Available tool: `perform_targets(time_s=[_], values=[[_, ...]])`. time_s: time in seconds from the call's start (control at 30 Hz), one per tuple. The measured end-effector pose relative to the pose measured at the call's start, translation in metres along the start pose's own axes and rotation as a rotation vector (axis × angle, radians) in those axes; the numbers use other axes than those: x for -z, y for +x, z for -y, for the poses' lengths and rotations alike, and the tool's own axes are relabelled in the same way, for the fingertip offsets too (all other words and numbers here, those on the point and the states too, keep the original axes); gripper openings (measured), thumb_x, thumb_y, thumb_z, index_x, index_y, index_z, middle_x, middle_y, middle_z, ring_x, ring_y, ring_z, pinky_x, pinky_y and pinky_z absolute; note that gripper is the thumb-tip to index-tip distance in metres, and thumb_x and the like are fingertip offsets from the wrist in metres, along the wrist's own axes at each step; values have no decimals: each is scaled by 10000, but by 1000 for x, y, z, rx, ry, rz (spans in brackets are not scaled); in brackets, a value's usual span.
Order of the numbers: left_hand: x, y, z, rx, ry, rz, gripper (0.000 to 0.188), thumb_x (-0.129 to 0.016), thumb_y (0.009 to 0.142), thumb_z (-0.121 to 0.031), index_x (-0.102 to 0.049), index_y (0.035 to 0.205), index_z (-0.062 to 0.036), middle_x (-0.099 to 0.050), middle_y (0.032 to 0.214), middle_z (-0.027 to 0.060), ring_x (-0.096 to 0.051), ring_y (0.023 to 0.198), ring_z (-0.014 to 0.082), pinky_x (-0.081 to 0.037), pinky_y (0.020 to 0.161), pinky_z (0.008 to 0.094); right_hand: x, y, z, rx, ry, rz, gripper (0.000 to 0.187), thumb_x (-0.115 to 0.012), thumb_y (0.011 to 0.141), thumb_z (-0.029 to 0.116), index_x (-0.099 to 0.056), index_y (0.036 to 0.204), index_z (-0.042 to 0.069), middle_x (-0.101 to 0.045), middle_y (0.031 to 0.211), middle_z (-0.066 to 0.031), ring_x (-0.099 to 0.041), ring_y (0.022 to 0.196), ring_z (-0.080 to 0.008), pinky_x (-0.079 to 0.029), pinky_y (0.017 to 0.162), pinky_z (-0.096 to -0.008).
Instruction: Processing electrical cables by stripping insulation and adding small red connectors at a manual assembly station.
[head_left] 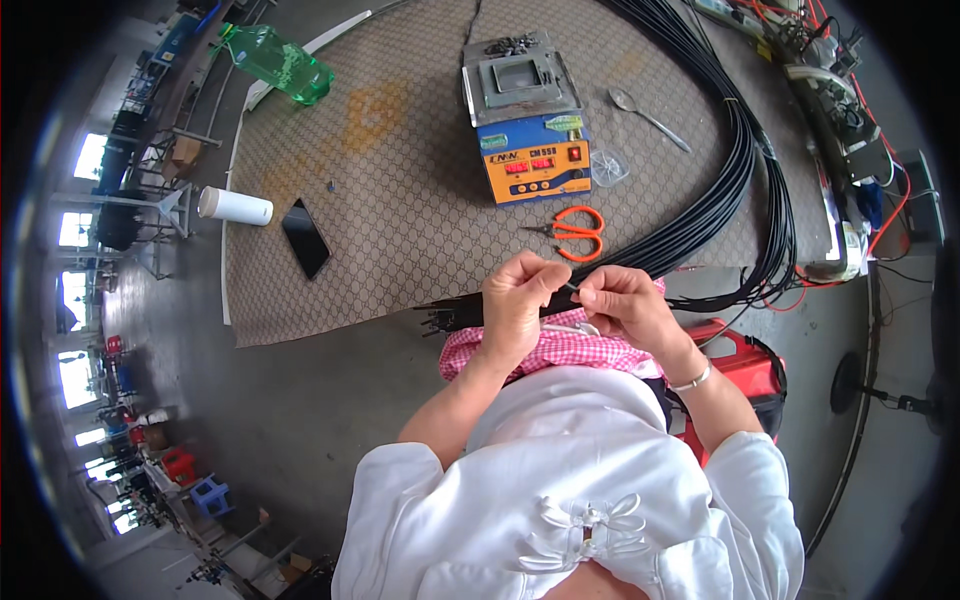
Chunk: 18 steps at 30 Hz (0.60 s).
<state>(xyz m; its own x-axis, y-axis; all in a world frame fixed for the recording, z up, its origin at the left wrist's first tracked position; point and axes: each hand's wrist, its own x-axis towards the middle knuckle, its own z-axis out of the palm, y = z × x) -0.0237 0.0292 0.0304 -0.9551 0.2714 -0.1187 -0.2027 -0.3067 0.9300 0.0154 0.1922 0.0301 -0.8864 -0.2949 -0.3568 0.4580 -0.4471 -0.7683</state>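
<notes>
Between pinched fingers (548, 279), a thin black cable (571, 287)

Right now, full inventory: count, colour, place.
Table: one, patterned brown, centre
Box: one, orange-blue, table's middle
Scissors: one, orange, before box
Spoon: one, silver, right of box
Dish: one, clear, beside box
Cables: many, black, table's right
Bottle: one, green, far left
Cup: one, white, left edge
Phone: one, black, beside cup
Stool: one, blue, floor left
Checked cloth: one, pink, lap
Thin strand: one, dark, centre
Background clutter: many, mixed colours, edges
Left hand: one, bare, pinching strand
Right hand: one, bare, pinching strand
</notes>
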Motion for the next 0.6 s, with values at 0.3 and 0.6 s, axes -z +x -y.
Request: perform_targets(time_s=[0.3, 0.6], values=[[-5, 12, -8, 270, -392, 69, 174, -558, 858, -151, -564, 952, -6, -504, 695, -1, -469, 653, 81, -408, 661, 247, 13, 3, 12, -23, 154, -56, 193, -577, 853, 187, -578, 847, -6, -510, 621, -18, -411, 443, -69, -269, 377, -185], [-5, 7, -11, 87, -15, 88, 146, -573, 823, -47, -598, 955, 9, -573, 763, 29, -497, 662, 80, -422, 643, 201, 15, -1, 7, -28, 115, -7, 170, -581, 850, 166, -567, 846, -3, -511, 621, -18, -402, 442, -57, -282, 373, -183]])
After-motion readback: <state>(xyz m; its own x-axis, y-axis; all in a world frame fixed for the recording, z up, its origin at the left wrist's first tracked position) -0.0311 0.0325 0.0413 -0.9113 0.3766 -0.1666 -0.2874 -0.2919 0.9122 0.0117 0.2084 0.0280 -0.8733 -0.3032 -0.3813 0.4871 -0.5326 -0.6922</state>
